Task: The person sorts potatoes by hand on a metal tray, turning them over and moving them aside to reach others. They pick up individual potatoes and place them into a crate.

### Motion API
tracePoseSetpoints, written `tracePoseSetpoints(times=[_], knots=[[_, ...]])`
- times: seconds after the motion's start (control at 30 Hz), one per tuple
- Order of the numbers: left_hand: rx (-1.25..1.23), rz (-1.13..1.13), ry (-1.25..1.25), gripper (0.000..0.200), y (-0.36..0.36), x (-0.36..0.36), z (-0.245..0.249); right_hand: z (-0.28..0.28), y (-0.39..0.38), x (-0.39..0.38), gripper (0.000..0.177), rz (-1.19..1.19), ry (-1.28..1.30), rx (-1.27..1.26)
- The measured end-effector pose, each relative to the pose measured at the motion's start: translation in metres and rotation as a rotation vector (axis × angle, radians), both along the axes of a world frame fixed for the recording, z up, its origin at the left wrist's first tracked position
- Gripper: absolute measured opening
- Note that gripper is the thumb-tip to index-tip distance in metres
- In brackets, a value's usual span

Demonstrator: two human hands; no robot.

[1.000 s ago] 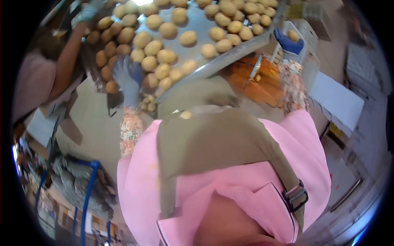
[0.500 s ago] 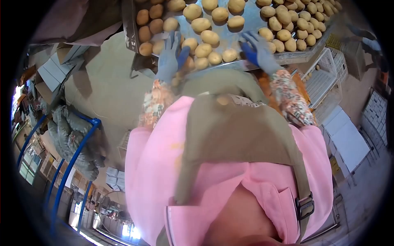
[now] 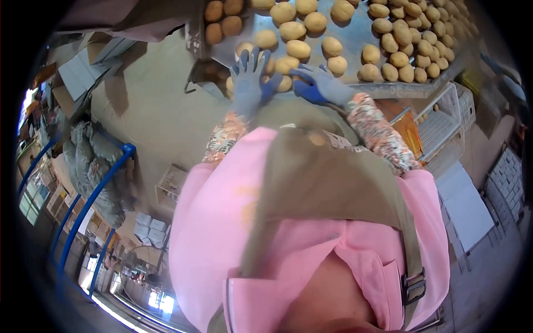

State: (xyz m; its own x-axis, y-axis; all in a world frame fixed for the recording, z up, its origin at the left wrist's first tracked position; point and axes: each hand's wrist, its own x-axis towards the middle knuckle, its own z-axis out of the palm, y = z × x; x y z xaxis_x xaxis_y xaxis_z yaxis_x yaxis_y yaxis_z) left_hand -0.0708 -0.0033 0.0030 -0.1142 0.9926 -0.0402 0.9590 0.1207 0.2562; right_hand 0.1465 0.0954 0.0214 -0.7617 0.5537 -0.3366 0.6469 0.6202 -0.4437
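My left hand [image 3: 251, 80], in a grey-blue glove with darker blue fingertips and thumb, is spread over a few potatoes at the near edge of a metal sorting table [image 3: 252, 25]. Close by on its right, my right hand [image 3: 322, 85], gloved alike, stretches its fingers leftward. Between and just beyond the hands lie pale potatoes, one of them a whole potato [image 3: 287, 65]; others are partly covered by the gloves. More single potatoes [image 3: 298, 50] dot the middle of the table. Neither hand visibly grips a potato.
A large potato pile [image 3: 413, 39] fills the table's right side. Browner potatoes [image 3: 224, 19] sit in the far left corner. White plastic crates [image 3: 438, 119] stand low on the right. Left are open cardboard boxes [image 3: 78, 72], a blue metal frame [image 3: 94, 194] and stuffed grey-green bags [image 3: 91, 166].
My right hand has swept left along the near edge toward my left hand. Potatoes near that edge are now bunched between the hands. The view has shifted slightly.
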Motion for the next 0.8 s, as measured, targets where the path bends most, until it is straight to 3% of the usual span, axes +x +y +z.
tracePoseSetpoints(times=[0.07,0.13,0.17,0.2,0.27,0.3,0.33,0.4,0.47,0.53,0.63,0.67,0.7,0.73,0.77,0.8], knots=[[-0.025,-0.025,0.003,0.068,-0.011,-0.02,-0.007,0.012,0.032,0.017,0.043,-0.29,0.537,-1.051],[0.022,0.125,-0.197,0.067,-0.036,-0.031,-0.013,0.012,0.052,0.04,0.042,-0.607,0.561,-0.93],[0.045,0.154,-0.149,0.065,-0.047,-0.034,-0.014,0.017,0.064,0.053,0.046,-0.281,0.135,-0.134],[0.047,0.157,-0.145,0.065,-0.054,-0.036,-0.011,0.018,0.061,0.064,0.046,-0.278,0.14,-0.133],[0.044,0.219,-0.043,0.062,-0.063,-0.043,-0.005,0.017,0.04,0.081,0.047,-0.047,-0.285,0.125],[0.068,0.218,-0.014,0.059,-0.06,-0.047,-0.004,0.006,0.036,0.075,0.049,-0.135,-0.315,-0.062],[0.068,0.221,-0.011,0.059,-0.05,-0.049,-0.001,-0.007,0.028,0.074,0.048,-0.039,-0.261,-0.133],[0.204,0.265,-0.101,0.057,-0.022,-0.054,-0.005,0.015,0.021,0.02,0.04,-0.211,-0.133,-0.647],[0.346,0.254,-0.12,0.058,0.023,-0.056,-0.014,0.004,-0.012,-0.026,0.038,0.016,0.003,0.343],[0.23,0.241,-0.037,0.065,0.073,-0.057,-0.023,0.025,0.003,-0.07,0.039,-0.226,0.169,-0.813],[0.273,0.208,-0.148,0.064,0.099,-0.048,-0.032,0.093,0.046,-0.082,0.04,-0.105,0.082,-0.945],[0.161,0.182,-0.253,0.062,0.091,-0.046,-0.039,0.077,0.06,-0.072,0.039,-0.277,0.258,-1.025],[0.049,0.151,-0.357,0.061,0.081,-0.043,-0.048,0.066,0.074,-0.049,0.038,-0.492,0.468,-1.02],[-0.001,0.068,0.009,0.059,0.064,-0.037,-0.053,0.023,0.093,-0.023,0.041,-0.408,0.505,-0.559],[-0.13,-0.022,0.036,0.058,0.043,-0.032,-0.031,0.031,0.106,0.002,0.045,-0.374,0.41,-0.106],[-0.082,-0.089,0.097,0.056,0.023,-0.027,-0.024,0.028,0.112,0.029,0.047,-0.347,0.179,0.106]])
